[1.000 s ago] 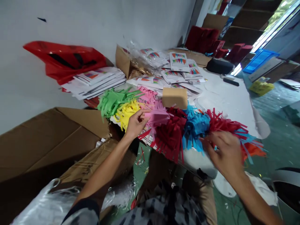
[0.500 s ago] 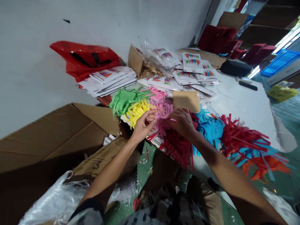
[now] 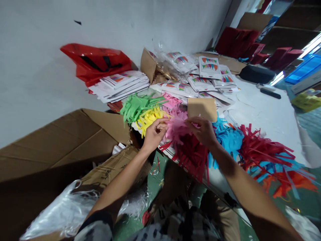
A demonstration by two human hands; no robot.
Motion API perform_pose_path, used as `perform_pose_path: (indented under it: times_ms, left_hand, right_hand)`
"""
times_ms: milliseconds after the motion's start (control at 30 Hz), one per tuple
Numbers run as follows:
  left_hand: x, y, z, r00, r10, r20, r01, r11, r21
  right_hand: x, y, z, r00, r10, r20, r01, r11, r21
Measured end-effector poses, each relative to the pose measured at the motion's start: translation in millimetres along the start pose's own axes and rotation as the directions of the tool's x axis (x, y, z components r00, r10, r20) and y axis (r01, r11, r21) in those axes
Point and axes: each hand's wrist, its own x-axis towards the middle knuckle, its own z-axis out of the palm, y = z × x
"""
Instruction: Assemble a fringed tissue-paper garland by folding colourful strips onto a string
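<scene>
Between my hands a piece of pink tissue fringe [image 3: 178, 126] is held spread over the pile. My left hand [image 3: 155, 131] pinches its left edge, thumb against fingertips. My right hand [image 3: 202, 130] grips its right edge with fingers bent. Under and around them lie yellow fringe [image 3: 148, 118], green fringe [image 3: 136, 106] and dark red fringe [image 3: 192, 150]. Blue fringe [image 3: 229, 137] lies just right of my right wrist. A plain brown card [image 3: 202, 108] rests behind my right hand.
Printed bunting packets [image 3: 209, 67] and a white paper stack [image 3: 121, 85] lie at the back, beside a red plastic bag [image 3: 100, 63]. An open cardboard box [image 3: 62, 137] stands left. More red fringe [image 3: 263, 144] and orange pieces [image 3: 288, 182] overhang the table's right front.
My right hand has moved slightly right, and the pink fringe between my hands now lies spread wider. The whole view has shifted a little.
</scene>
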Motion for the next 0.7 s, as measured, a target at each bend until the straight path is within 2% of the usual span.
perform_pose_path:
  times_ms: [100,200,267,367,433,533,600,700]
  left_hand:
    - [-2.6,5.2,-0.5,0.996,0.052,-0.072,-0.041,0.988,0.147]
    - [-2.8,11.0,0.8,0.983,0.167,-0.082,-0.122,0.913,0.390]
    - [-0.7,12.9,2.9,0.977,0.208,-0.050,-0.161,0.869,0.467]
    - [5.3,11.7,4.2,0.982,0.189,-0.012,-0.164,0.883,0.440]
    - [10.5,9.8,1.9,0.977,0.211,-0.004,-0.187,0.876,0.445]
    - [19.0,7.1,-4.6,0.952,0.303,0.032,-0.272,0.796,0.540]
    - [24.2,5.1,-7.9,0.942,0.330,0.066,-0.299,0.732,0.611]
    - [28.0,2.1,-7.3,0.938,0.324,0.126,-0.322,0.671,0.668]
  right_hand:
    - [7.6,-1.6,-1.4,0.994,0.052,-0.096,-0.049,0.998,0.032]
    - [16.1,-6.6,0.4,1.000,-0.024,0.013,0.025,0.996,-0.084]
    - [22.9,-10.3,-0.1,0.998,-0.061,0.036,0.064,0.991,-0.115]
    - [33.4,-14.5,-7.0,0.997,-0.048,-0.060,0.046,0.998,-0.036]
    - [38.2,-16.9,-14.1,0.996,-0.044,-0.078,0.045,0.999,0.003]
    - [41.6,-21.7,-25.7,0.990,-0.072,-0.122,0.081,0.994,0.073]
    - [43.9,-26.6,-35.6,0.972,-0.113,-0.205,0.139,0.983,0.117]
    - [47.8,-36.0,-61.1,0.924,-0.192,-0.331,0.218,0.975,0.045]
